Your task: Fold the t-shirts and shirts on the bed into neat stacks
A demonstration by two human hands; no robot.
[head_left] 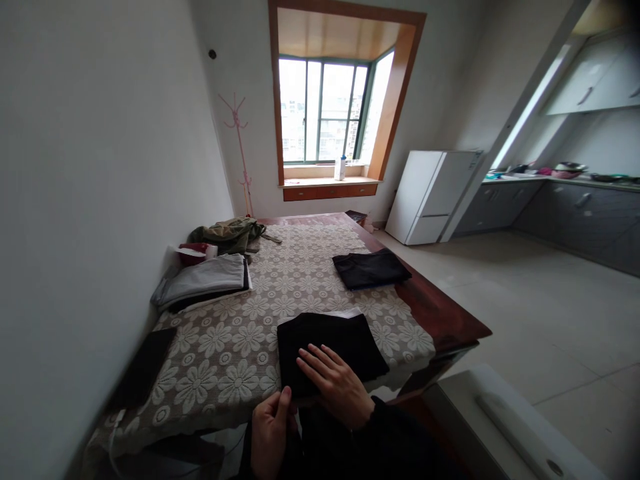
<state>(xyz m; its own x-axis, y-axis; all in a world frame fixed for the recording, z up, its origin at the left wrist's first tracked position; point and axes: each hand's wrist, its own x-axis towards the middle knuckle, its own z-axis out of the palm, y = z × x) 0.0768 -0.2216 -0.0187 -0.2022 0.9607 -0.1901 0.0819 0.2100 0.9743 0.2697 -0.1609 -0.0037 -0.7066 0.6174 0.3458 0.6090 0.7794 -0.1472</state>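
In the head view, a folded black cloth (pixel 330 350) lies flat on the near edge of the flowered cover (pixel 235 353), close to the person. Its long axis runs left to right, a little turned, and its far right corner points toward the window (pixel 327 110). The right hand (pixel 333 383) lies open and flat on the cloth, fingers spread, pointing up-left. The left hand (pixel 270 430) pinches the near left corner of the cloth between thumb and fingers. A second black cloth (pixel 370 268) lies farther away, well apart. A grey pile (pixel 203 280) is at the left.
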